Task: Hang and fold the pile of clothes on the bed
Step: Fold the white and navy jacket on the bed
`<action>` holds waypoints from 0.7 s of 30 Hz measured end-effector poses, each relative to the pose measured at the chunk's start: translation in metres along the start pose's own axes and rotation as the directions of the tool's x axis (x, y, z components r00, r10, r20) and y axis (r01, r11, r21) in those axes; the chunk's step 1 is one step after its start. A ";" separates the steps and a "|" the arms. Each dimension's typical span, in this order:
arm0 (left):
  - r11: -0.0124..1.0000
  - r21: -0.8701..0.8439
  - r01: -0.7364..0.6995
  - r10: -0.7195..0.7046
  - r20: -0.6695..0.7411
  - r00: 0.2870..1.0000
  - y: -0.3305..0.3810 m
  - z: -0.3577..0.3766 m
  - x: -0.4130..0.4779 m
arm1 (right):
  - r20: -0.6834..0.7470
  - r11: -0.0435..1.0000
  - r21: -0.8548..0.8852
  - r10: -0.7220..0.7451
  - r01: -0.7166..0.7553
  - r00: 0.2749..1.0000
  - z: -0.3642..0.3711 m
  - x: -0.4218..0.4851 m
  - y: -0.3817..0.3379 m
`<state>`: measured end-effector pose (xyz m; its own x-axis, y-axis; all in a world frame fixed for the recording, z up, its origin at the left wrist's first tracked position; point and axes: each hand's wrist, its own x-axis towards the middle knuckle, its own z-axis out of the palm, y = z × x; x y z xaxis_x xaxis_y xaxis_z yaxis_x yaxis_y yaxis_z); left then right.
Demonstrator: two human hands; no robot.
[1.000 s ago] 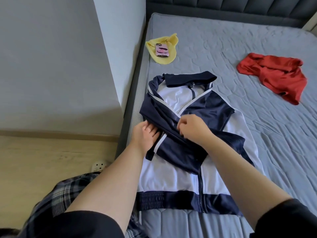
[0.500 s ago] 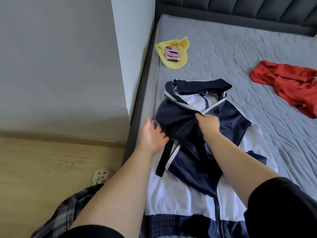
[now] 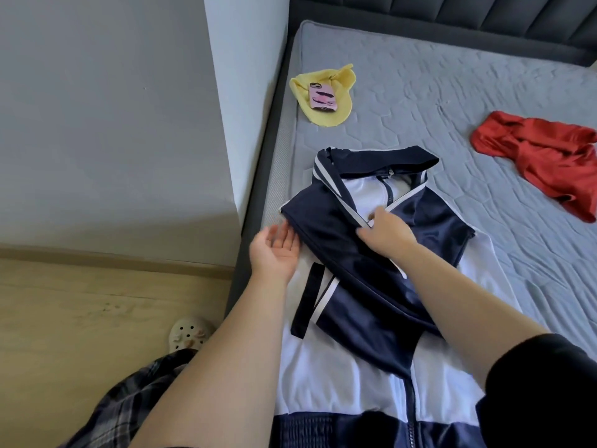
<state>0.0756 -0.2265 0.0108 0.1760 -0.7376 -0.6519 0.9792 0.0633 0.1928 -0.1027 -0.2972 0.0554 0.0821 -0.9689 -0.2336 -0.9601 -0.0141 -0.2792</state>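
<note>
On bed (image 3: pixel 452 92) lies sleeve-folded navy-white jacket (image 3: pixel 371 318); right fingers (image 3: pixel 366 235) pinch it, left fingers (image 3: pixel 284 229) spread.

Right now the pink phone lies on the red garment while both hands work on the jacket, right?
Not quite: the head view shows the pink phone lying on the yellow cloth, not the red garment. The left hand and right hand are at the jacket.

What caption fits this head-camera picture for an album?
Folding a navy-and-white jacket on the bed: right hand pinches the sleeve, left hand open beside it.
</note>
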 end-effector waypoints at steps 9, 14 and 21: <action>0.632 0.773 -0.053 0.075 0.006 0.997 -0.026 0.025 0.014 | -0.245 0.974 0.095 -0.180 0.208 0.953 0.014 0.038 -0.054; 0.867 0.495 0.049 -0.121 0.113 0.986 -0.031 0.011 0.020 | 0.055 0.273 0.953 0.258 -0.128 0.965 -0.026 0.068 -0.039; 0.812 0.578 -0.085 -0.072 0.242 0.968 -0.042 -0.006 0.030 | -0.423 0.941 0.247 -0.108 0.229 0.900 0.010 0.055 -0.037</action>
<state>0.0404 -0.2470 -0.0209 0.0756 -0.8812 -0.4667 0.7215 -0.2747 0.6356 -0.0598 -0.3480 0.0439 0.0645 -0.9747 0.2138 -0.8190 -0.1741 -0.5467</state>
